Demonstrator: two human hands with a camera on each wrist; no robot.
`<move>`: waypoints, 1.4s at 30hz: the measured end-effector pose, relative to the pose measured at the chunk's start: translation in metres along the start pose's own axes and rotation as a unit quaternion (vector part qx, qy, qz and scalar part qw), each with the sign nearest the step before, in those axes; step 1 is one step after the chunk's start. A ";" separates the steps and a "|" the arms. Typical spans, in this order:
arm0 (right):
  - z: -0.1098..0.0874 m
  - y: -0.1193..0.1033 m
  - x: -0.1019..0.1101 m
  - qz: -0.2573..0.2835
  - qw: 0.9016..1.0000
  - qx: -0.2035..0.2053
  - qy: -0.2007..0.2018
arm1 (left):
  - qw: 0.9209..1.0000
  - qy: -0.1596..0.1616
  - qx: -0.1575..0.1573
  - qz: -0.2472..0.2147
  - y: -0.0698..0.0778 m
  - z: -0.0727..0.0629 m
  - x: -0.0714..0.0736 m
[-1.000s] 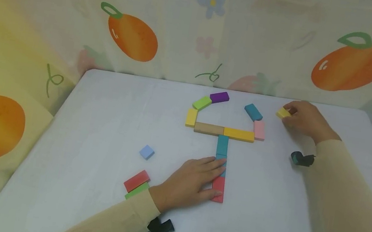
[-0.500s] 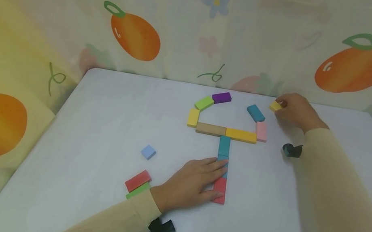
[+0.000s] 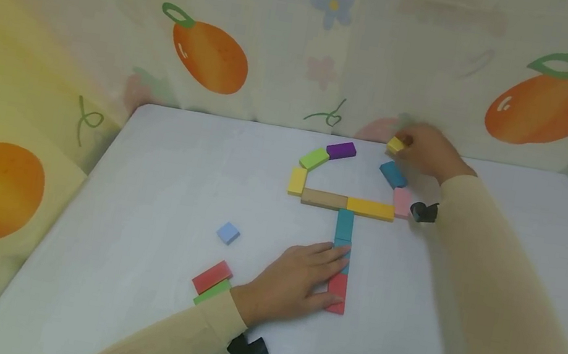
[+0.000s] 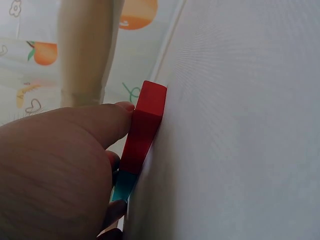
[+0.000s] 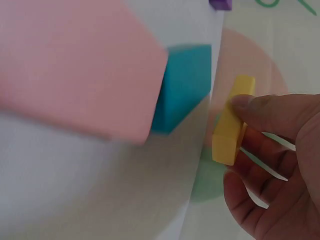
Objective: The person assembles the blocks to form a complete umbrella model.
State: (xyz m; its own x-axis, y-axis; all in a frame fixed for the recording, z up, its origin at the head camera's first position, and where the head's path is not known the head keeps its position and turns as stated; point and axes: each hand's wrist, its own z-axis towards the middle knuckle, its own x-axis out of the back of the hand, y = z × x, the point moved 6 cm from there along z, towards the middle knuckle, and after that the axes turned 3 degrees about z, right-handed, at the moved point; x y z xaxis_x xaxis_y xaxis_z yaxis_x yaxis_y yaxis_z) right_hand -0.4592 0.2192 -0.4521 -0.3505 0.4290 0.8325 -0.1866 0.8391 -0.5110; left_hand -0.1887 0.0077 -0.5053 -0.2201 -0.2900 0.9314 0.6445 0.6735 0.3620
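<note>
Head view showed the right grip [image 3: 430,150] pinching a small yellow block [image 3: 395,145] between thumb and fingers, at the far edge of the white counter [image 3: 146,191]. Right wrist view showed the thumb pressed on one long face, with bent fingers behind. Just toward the person from this grip lay a steel-blue block [image 3: 393,174], with a pink block [image 3: 402,202] beside its near end. Left of the right grip, across a gap, a purple block [image 3: 341,150] touched a lime-green block [image 3: 314,159], which led to a pale-yellow block [image 3: 297,181].

The left grip [image 3: 291,281] was outstretched and clasped nothing, its fingers laid across a column. Just beyond them was a teal block [image 3: 345,225]; under them, a mostly covered blue block [image 3: 344,270]; by the thumb, a red block [image 3: 338,286]. Left wrist view was dim, but the thumb tip seemed to touch the red block's side. Beyond the column, a tan block [image 3: 324,199] and a golden-yellow block [image 3: 371,209] lay end to end. Left of this grip, a light-blue block [image 3: 228,233] lay apart, and a coral-red block [image 3: 212,278] sat beside a green block [image 3: 212,292].
</note>
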 end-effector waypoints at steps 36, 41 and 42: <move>0.012 -0.031 -0.026 0.021 0.997 0.059 -0.045 | 1.000 -0.008 -0.008 0.000 0.014 0.004 -0.001; 0.010 -0.035 -0.024 0.024 0.997 0.058 -0.046 | 1.000 -0.009 -0.009 0.001 0.014 0.005 0.000; 0.009 -0.036 -0.024 0.025 0.997 0.058 -0.046 | 1.000 -0.009 -0.009 0.001 0.014 0.005 0.001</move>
State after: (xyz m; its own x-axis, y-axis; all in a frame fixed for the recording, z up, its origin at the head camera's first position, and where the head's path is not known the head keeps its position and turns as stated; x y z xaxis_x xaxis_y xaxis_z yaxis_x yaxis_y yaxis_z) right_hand -0.4522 0.1762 -0.4556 -0.4443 0.4313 0.7852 -0.2695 0.7715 -0.5763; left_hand -0.1836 0.0198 -0.4995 -0.2324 -0.2759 0.9327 0.6573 0.6622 0.3597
